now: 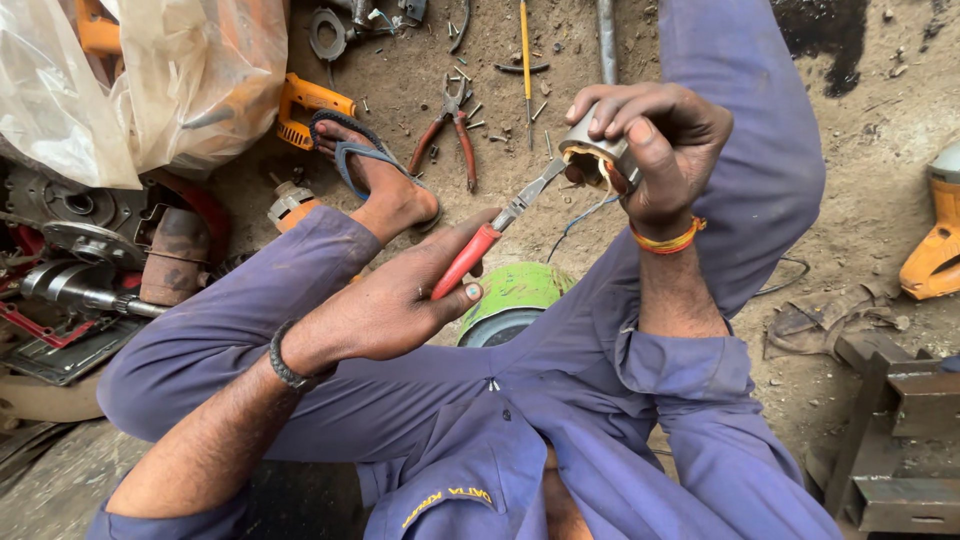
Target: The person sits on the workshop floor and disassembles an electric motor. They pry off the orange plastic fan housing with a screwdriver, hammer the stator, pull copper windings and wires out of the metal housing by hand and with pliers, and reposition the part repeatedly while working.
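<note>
The left hand (385, 310), closed on red-handled pliers (490, 240), bites into a small motor stator (598, 158) clamped in the raised right hand (655, 145) just beyond; a slipping tip could jab those fingers or tear the winding.

Spare pliers (452, 130) on dirt, green can (512, 300), orange drill (305, 105).

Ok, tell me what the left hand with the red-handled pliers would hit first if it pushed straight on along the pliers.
The left hand points its pliers up and right; their tips already reach the small round metal part gripped in the right hand. That part comes first, though depth is hard to judge.
</note>
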`<state>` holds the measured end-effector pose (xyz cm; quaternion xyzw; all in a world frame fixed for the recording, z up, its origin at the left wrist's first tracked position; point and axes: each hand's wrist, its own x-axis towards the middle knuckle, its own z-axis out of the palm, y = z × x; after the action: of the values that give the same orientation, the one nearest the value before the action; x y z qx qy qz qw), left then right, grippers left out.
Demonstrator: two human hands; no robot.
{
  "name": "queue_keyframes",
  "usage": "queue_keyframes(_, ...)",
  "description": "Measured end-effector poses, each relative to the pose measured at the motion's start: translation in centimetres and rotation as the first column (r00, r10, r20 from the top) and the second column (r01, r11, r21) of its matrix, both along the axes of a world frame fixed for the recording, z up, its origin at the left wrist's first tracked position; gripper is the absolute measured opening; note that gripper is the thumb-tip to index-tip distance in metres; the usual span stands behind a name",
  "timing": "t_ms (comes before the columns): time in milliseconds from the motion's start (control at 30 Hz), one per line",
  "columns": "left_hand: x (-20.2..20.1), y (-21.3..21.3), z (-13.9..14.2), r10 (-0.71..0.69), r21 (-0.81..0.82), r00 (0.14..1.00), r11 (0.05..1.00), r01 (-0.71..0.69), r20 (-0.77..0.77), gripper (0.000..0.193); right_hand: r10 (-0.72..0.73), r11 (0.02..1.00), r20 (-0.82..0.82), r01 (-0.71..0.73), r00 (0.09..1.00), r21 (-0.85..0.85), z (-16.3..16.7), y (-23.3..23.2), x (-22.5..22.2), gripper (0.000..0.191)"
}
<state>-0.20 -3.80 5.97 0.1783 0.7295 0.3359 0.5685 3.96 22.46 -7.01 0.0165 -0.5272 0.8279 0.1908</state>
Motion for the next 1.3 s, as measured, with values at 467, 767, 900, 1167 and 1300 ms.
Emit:
queue_keyframes(467, 1.0, 1.3, 0.2, -0.271, -0.167, 0.395, 0.946, 0.278, -0.878, 0.039, 0.800, 0.558, 0.244, -0.529, 0.549, -0.639, -0.9, -1.5, -1.6, 0.114)
queue_keyframes(767, -2.6, -2.7, 4.6, -0.358, -0.274, 0.312, 0.920, 0.281, -0.880, 0.035, 0.716, 0.638, 0.415, -0.286, 0.562, -0.715, -4.5, -4.8, -1.2, 0.049)
queue_keyframes(900, -1.5, -3.7, 2.1, 0.060, 0.132, 0.850, 0.991, 0.012, -0.523, 0.050, 0.516, 0.794, 0.474, -0.190, 0.714, -0.578, -3.8, -3.6, -1.1, 0.049)
queue_keyframes(1167, 2.5, -2.9, -3.9, 0.393, -0.180, 0.863, 0.919, -0.352, 0.318, 0.060, 0.425, 0.741, 0.458, -0.010, 0.780, -0.671, -2.6, -3.0, -1.4, 0.059)
queue_keyframes(1300, 4.1, -3.2, -5.2, 0.271, 0.036, 0.954, 0.960, -0.278, 0.129, 0.060, 0.447, 0.740, 0.429, -0.055, 0.785, -0.670, -2.5, -2.9, -1.6, 0.067)
